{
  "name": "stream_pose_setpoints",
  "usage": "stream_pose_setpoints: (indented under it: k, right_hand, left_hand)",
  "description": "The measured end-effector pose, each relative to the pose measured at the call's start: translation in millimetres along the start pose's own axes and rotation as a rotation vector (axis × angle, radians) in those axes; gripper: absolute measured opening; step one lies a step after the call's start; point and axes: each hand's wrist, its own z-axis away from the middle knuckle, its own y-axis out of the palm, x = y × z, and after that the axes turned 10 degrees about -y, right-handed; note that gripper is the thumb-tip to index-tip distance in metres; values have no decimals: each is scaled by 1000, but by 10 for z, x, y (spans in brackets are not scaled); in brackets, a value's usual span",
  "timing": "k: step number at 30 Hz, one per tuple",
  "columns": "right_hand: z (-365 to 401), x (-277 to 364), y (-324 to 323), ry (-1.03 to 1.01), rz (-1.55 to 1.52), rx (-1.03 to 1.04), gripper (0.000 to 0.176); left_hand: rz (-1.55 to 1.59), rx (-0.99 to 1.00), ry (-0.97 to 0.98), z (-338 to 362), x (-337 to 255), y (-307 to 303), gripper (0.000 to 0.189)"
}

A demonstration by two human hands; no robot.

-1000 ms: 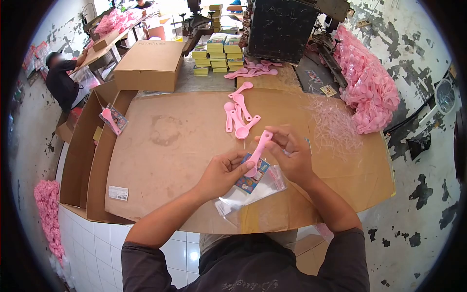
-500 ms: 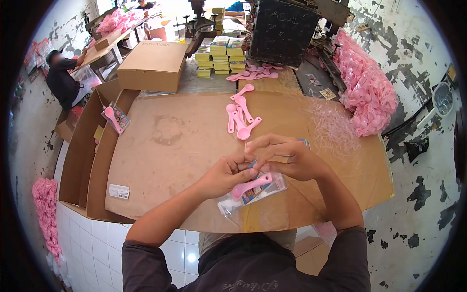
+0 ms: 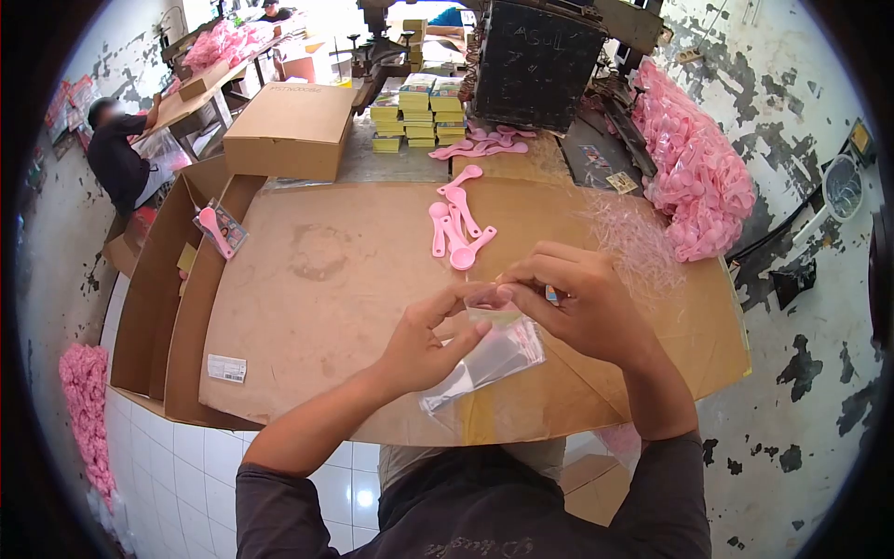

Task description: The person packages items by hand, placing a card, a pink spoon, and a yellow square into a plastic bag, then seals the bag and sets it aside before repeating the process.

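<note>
Gripping the clear bag (image 3: 489,359) with closed fingers, left hand (image 3: 430,340) and right hand (image 3: 582,303) hide its mouth; black cabinet (image 3: 545,74) reads "ASUL".

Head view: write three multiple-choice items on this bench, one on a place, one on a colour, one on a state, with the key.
1. Where is the packed spoon?
A. on the closed box
B. at the carton on the left
C. among the yellow stacks

2. What colour are the loose spoons on the cardboard sheet?
A. blue
B. yellow
C. pink

3. How is the bag?
A. pinched at one end by both hands
B. lying untouched
C. folded inside the closed box

Key: 1 B, it lies by the carton's flap. 2 C, every one of them is pink. 3 A, the left hand and the right hand pinch its upper end.
</note>
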Motion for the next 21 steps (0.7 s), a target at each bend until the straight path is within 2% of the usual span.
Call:
stream_pose_setpoints:
  k: [6,9,12,15,18,21]
  right_hand:
    - [70,-70,151,-52,-34,-67,9]
    - [61,-79,179,-108,-32,-74,10]
    - [44,-12,149,-13,-95,-35,13]
    - [34,-25,169,-24,-102,-48,13]
    - [40,-70,223,-66,-60,-127,13]
    - [33,-84,230,-21,-62,-163,14]
  left_hand:
    - [84,-21,-260,19,-13,-45,21]
    - [142,-30,-244,24,72,-40,21]
    - [315,-18,-298,-1,8,-21,21]
    - [399,-31,-248,-27,-27,-1,20]
    - [388,25,-226,-26,-21,-14,21]
    - [437,25,-203,-13,-47,35,22]
